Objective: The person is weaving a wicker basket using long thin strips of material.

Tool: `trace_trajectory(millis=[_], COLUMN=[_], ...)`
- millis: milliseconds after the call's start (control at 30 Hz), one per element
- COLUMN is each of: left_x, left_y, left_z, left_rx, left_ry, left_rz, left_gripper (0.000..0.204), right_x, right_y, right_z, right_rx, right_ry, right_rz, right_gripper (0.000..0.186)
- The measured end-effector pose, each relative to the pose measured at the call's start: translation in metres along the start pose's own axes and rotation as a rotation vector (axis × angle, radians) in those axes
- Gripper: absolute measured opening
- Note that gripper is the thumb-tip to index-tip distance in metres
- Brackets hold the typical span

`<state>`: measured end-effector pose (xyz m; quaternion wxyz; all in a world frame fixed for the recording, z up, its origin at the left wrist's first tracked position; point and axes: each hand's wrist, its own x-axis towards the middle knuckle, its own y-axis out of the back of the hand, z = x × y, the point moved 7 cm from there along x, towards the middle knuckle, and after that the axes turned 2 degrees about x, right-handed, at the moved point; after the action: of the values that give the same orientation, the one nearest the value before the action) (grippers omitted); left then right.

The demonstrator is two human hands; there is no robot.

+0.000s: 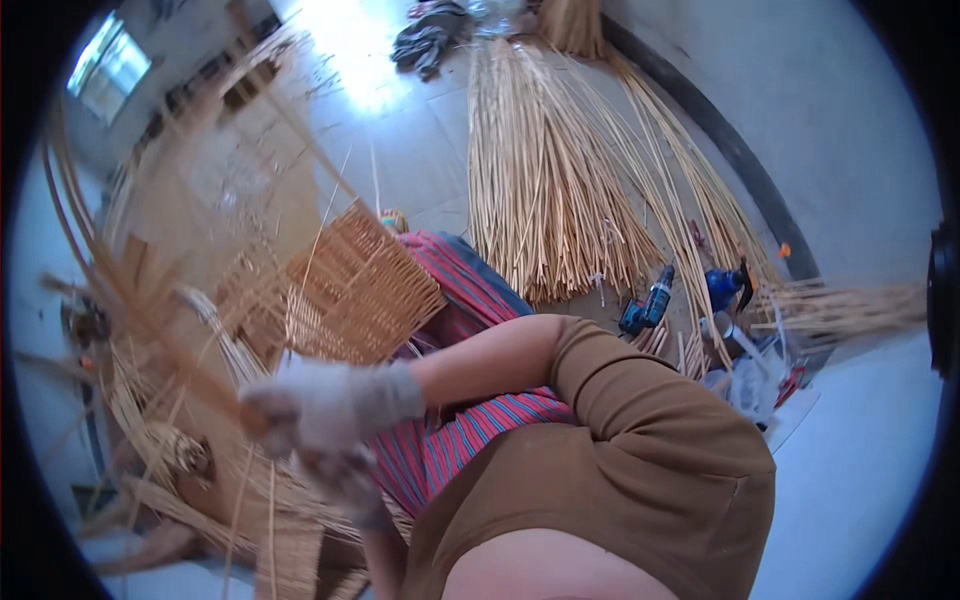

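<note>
My right hand (325, 405), in a pale grey glove, grips blurred rattan strips (185, 350) that stretch up toward the upper left. Just below it is my gloved left hand (340, 480), fingers curled and smeared; what it holds is hidden. Beyond my hands a woven rattan basket panel (365, 285), with long canes standing out from it, rests against a red and blue striped cloth (470, 425) over my lap. Loose canes and woven pieces (285, 540) surround the lower left.
Long cane bundles (540, 180) lie on the tiled floor beside a wall (800, 120). On the right are a cordless drill (650, 305), a blue spray bottle (722, 288) and small clutter (750, 385). A dark cloth pile (425, 40) is at the back. More canes (160, 445) lie left.
</note>
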<state>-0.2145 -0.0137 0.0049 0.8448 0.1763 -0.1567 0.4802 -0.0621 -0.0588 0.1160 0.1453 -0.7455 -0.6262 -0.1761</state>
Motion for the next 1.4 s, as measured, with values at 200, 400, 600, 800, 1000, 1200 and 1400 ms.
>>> trace_trajectory(millis=[200, 400, 600, 800, 1000, 1200, 1400], left_x=[0.054, 0.067, 0.047, 0.052, 0.117, 0.155, 0.144], left_y=[-0.077, -0.084, -0.048, -0.078, -0.146, -0.174, -0.167], left_z=[-0.019, -0.094, -0.154, -0.121, -0.087, -0.162, -0.17], left_rx=[-0.108, 0.466, 0.928, 0.567, 0.482, 0.106, 0.132], left_ry=[-0.121, 0.038, 0.071, -0.01, -0.128, 0.594, 0.386], left_rz=[-0.567, -0.661, -0.947, -0.627, -0.039, -0.662, -0.485], left_gripper=[0.028, 0.025, 0.019, 0.031, 0.035, 0.029, 0.018], right_x=[-0.068, -0.144, -0.106, -0.097, -0.092, -0.09, -0.066], right_y=[0.086, 0.128, 0.205, 0.229, 0.225, 0.226, 0.216], right_z=[0.071, 0.106, 0.121, 0.217, 0.228, 0.221, 0.186], right_rx=[0.324, 0.111, 0.137, 0.158, 0.231, 0.244, -0.066], right_ry=[-0.08, -0.467, -0.159, -0.318, -0.313, -0.367, -0.263], right_rz=[0.321, 0.745, 0.801, 0.812, 0.676, 0.674, 0.773], right_gripper=[0.042, 0.008, 0.011, 0.012, 0.013, 0.023, 0.015])
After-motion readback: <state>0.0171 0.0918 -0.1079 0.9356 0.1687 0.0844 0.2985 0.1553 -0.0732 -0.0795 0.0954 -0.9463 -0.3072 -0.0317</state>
